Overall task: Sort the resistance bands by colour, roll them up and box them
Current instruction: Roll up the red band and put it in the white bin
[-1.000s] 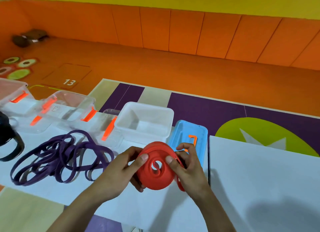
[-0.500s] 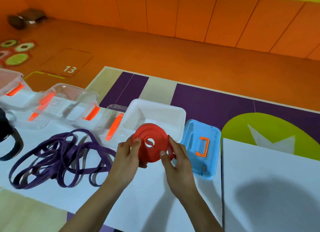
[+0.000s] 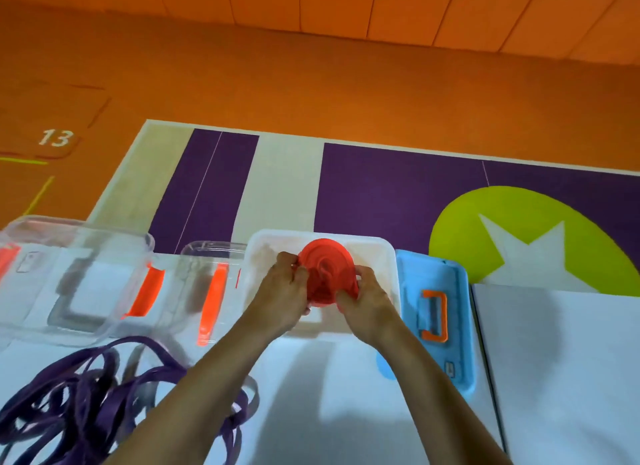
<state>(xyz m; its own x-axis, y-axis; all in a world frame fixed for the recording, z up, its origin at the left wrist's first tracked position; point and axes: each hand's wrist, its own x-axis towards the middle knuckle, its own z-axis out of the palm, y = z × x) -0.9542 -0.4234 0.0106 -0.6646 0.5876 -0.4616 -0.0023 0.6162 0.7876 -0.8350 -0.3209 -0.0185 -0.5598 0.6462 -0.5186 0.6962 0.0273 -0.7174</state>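
While the table holds tangled purple bands near left, the white box sits at its far edge. Over it hangs the red roll, pinched between left hand and right hand, fingers curled round its rim. Best lower it flat, both sides squeezed, so the coil cannot spring loose.

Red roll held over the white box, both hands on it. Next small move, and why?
Probably lower the rolled red band into the white box and let go: left hand and right hand both grip it, it is already coiled and over the open box, and a blue lid lies beside it.
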